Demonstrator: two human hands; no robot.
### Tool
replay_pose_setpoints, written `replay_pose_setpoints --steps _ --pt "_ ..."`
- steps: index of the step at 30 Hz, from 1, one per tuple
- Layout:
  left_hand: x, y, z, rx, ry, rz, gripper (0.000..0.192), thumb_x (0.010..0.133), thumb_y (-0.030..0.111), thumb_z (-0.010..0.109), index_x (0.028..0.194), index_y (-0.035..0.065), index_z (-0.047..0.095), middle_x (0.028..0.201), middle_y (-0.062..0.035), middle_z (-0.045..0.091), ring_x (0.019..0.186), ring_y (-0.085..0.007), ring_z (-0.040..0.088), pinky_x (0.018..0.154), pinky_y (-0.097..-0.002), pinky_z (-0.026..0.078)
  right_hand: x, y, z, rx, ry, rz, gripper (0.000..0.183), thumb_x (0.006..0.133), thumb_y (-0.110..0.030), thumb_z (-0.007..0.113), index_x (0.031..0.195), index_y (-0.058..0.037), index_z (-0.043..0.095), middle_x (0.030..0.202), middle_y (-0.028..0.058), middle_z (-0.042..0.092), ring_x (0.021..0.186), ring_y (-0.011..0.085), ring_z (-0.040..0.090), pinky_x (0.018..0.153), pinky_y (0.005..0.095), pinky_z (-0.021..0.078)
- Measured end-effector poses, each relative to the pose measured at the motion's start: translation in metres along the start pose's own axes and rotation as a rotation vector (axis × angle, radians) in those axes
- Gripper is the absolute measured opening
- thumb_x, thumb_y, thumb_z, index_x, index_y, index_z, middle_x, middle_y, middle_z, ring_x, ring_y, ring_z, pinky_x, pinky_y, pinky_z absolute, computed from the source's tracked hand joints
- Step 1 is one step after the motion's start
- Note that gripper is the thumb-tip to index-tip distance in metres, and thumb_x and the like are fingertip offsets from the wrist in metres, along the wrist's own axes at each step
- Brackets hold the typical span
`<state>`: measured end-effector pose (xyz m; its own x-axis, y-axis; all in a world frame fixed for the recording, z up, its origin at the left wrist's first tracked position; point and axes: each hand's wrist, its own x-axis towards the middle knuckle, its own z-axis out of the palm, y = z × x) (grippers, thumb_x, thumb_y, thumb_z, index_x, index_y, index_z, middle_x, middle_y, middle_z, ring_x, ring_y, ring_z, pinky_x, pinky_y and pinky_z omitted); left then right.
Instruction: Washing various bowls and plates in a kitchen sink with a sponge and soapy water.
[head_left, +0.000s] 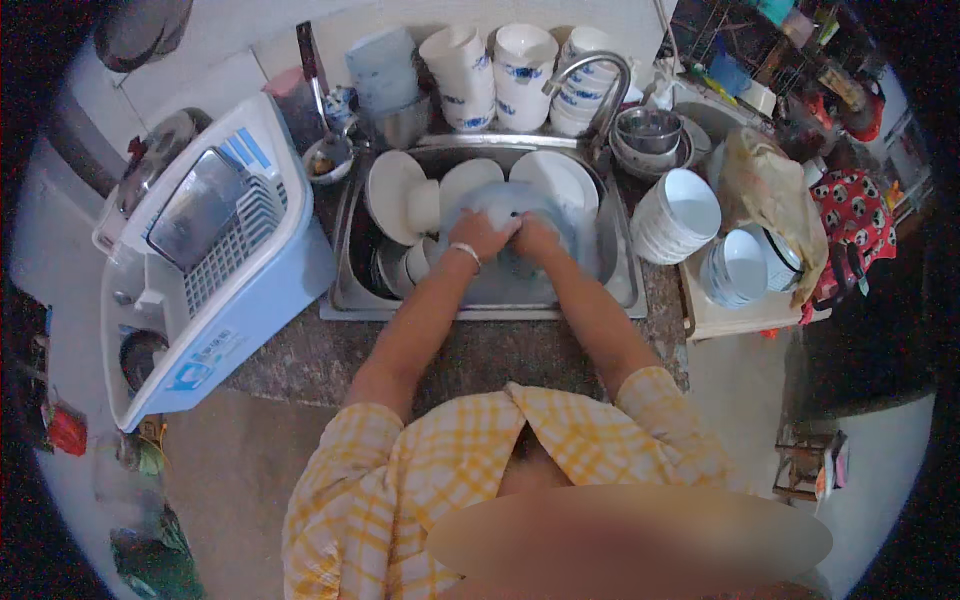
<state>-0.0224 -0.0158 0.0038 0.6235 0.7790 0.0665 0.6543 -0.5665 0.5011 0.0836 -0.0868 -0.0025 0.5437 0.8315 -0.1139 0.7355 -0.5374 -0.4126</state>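
Note:
Over the stainless steel sink (330, 289), both my hands meet at a round, translucent, bluish piece (487, 196), blurred; whether it is a lid or a bowl is unclear. My left hand (480, 231), with a pale band at the wrist, grips it from the left. Close beside it, my right hand (537, 235) has its fingers bent on the same piece. White plates (393, 195) lean at the sink's left, and another white plate (564, 180) leans at the back right. A few bowls (421, 259) sit lower left, partly hidden by my arm. A curved faucet (624, 82) stands behind.
Left of the sink is a blue-and-white dish rack (300, 251) holding a metal tray (196, 206). Stacked bowls (525, 82) line the wall. To the right stand white bowls (675, 217), metal bowls (649, 131) and more bowls (735, 266) on a wooden board (739, 324).

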Motion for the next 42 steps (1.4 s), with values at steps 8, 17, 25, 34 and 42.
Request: replay_pose_setpoints --steps 8,17,25,34,42 --pt "0.029 -0.027 0.000 0.130 0.599 0.078 0.072 0.059 0.057 0.050 0.105 0.0026 0.043 0.111 -0.0298 0.032 0.098 -0.0383 0.040 0.082 -0.0376 0.034 0.029 0.030 0.003 -0.005 0.095 -0.067 0.036 0.061 -0.024 0.057 0.088 -0.0006 0.051 0.088 0.0159 0.053 0.082 0.0264 0.052 0.070 0.0343 0.0418" --pt "0.020 0.007 0.015 -0.608 0.051 0.097 0.042 0.077 0.036 0.038 0.104 0.0030 0.041 0.086 -0.0221 0.050 0.084 -0.0354 0.047 0.073 -0.0429 0.036 0.026 0.005 -0.008 1.581 0.213 0.205 0.025 0.064 -0.006 0.053 0.088 -0.0016 0.050 0.083 0.0080 0.052 0.076 0.0158 0.051 0.061 0.0294 0.0431" --pt "0.013 -0.004 0.004 0.191 0.123 0.294 0.036 0.081 0.029 0.032 0.105 0.0050 0.041 0.079 -0.0233 0.052 0.080 -0.0325 0.050 0.074 -0.0409 0.036 -0.016 -0.031 -0.051 -0.180 -0.162 -0.038 0.047 0.063 -0.026 0.055 0.102 -0.0030 0.046 0.098 0.0180 0.049 0.091 0.0295 0.048 0.077 0.0350 0.0382" --pt "0.032 -0.032 0.030 -0.623 -0.008 0.155 0.041 0.082 0.033 0.028 0.096 0.0020 0.049 0.091 -0.0192 0.052 0.085 -0.0333 0.048 0.075 -0.0369 0.035 0.005 -0.011 -0.013 0.271 0.094 -0.432 0.047 0.062 -0.026 0.054 0.105 -0.0070 0.046 0.109 0.0178 0.041 0.102 0.0276 0.038 0.083 0.0323 0.0334" --pt "0.012 0.005 -0.014 -0.629 -0.155 0.034 0.036 0.082 0.029 0.030 0.105 0.0068 0.044 0.099 -0.0146 0.049 0.090 -0.0295 0.047 0.078 -0.0343 0.035 -0.001 -0.011 -0.028 0.104 0.212 -0.277 0.054 0.060 -0.031 0.059 0.108 -0.0118 0.043 0.110 0.0116 0.041 0.097 0.0306 0.042 0.084 0.0389 0.0320"
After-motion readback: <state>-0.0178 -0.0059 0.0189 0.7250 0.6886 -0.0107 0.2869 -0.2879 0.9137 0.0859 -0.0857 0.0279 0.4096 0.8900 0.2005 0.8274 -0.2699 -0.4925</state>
